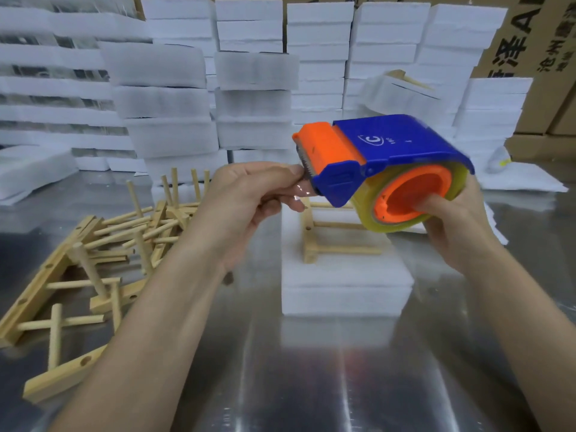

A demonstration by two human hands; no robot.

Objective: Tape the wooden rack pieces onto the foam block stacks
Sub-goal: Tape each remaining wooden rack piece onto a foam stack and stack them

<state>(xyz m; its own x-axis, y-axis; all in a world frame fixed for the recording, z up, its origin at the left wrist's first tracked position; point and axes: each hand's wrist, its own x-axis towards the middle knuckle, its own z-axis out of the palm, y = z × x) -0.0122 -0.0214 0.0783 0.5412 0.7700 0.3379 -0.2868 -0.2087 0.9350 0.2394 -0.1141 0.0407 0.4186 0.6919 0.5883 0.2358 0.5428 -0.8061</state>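
Note:
A blue and orange tape dispenser (383,157) with a roll of clear tape is held up above the table. My right hand (455,222) grips it, with a finger inside the orange core. My left hand (249,198) pinches the loose tape end at the dispenser's toothed blade. Below them a white foam block stack (343,282) stands on the metal table, and a wooden rack piece (330,241) with pegs lies flat on top of it.
A loose pile of wooden rack pieces (93,269) lies on the shiny metal table (311,378) at the left. Tall stacks of white foam blocks (255,73) fill the back. Cardboard boxes (536,57) stand at the far right.

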